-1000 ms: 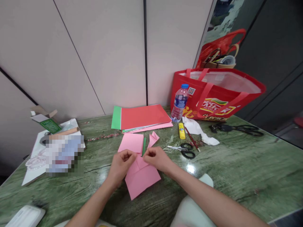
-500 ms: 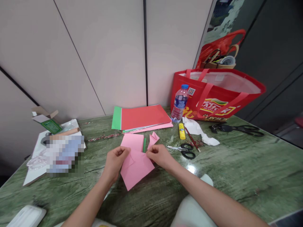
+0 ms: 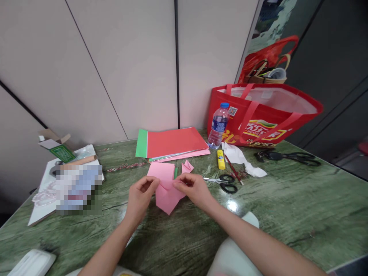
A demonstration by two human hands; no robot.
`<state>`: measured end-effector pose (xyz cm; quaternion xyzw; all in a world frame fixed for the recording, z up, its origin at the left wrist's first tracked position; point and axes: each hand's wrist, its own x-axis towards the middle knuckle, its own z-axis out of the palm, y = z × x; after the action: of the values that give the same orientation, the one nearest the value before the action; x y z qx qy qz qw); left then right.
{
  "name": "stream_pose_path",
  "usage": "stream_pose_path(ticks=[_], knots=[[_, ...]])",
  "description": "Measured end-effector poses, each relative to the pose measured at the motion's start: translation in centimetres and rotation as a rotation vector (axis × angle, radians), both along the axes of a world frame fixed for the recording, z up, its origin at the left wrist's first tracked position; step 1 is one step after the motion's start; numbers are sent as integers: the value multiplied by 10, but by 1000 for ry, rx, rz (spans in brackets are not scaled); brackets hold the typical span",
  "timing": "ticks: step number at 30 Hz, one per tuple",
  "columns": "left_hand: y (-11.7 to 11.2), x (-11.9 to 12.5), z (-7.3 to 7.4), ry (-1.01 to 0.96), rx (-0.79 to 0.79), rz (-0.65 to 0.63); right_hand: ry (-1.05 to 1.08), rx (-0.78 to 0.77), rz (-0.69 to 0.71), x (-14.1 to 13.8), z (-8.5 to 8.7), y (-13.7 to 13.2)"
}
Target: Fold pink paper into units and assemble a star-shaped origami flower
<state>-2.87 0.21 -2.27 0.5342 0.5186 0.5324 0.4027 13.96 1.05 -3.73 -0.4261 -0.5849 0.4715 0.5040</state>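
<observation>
Between my two hands is a sheet of pink paper [image 3: 168, 201], its upper part curling over and a corner pointing down toward me. My left hand [image 3: 141, 193] pinches its left side between thumb and fingers. At the upper right of the sheet, my right hand [image 3: 193, 188] is closed on it in a pinch. Just behind lies a stack of pink squares [image 3: 161, 170] with a green edge showing beside it. A small folded pink paper piece [image 3: 187, 166] rests beyond my right hand.
Black-handled scissors [image 3: 225, 183], a yellow glue stick [image 3: 220, 159], a red pencil [image 3: 234, 170] and white tissue [image 3: 241, 158] lie to the right. Behind them stand a water bottle [image 3: 218, 126] and a red bag [image 3: 258, 115]. Coloured sheets [image 3: 176, 142] lie against the wall; a small box [image 3: 61, 150] is left.
The pink sheet's top has curled over, and its lower corner has risen and shifted right. My right hand has moved slightly left, closer to my left hand.
</observation>
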Motion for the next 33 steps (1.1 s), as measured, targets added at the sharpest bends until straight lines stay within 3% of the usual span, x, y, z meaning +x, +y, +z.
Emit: stream_pose_path(ticks=[5,11,15,27,33], knots=[[-4,1,6,133,71,21,-36,150,-103,3,8,-4],[-11,8,11,59,6,-132,-198,520,-207,8,12,-7],[-13,10,10,26,-25,-146,-255,657,-211,9,9,-7],[-8,9,7,-48,-115,-128,-260,714,-131,7,8,-6],[-6,8,5,-36,-84,-73,-216,723,-92,5,7,-4]])
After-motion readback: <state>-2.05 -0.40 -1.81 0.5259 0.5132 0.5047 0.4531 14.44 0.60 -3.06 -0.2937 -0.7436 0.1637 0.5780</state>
